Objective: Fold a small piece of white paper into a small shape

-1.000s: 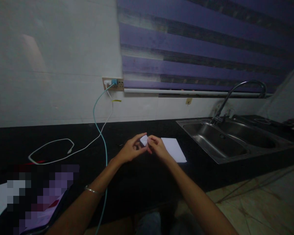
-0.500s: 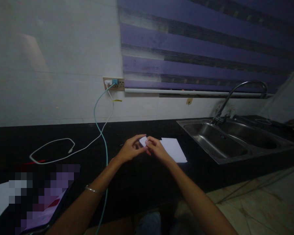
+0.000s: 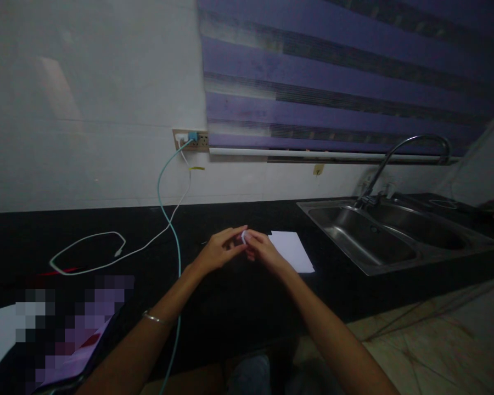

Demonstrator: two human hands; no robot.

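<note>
A small white piece of paper (image 3: pixel 243 237), seemingly folded, is pinched between my hands above the dark counter. My left hand (image 3: pixel 218 251) curves around it from the left, thumb and index fingertips meeting its edges. From the right, the thumb and bent fingers of my right hand (image 3: pixel 265 252) grip it and cover most of its face. Just right of that hand, white paper sheets (image 3: pixel 293 252) lie on the counter, apparently stacked.
A steel double sink (image 3: pixel 379 233) with a curved faucet (image 3: pixel 415 140) is at the right. White cable (image 3: pixel 86 238) and teal cable (image 3: pixel 177 241) cross the counter (image 3: pixel 239 312) at left. A tablet-like screen (image 3: pixel 78 351), partly pixelated, lies at lower left.
The white piece has turned between my fingers and shows a narrower side. My right fingers have closed further over it; both arms stay almost in place.
</note>
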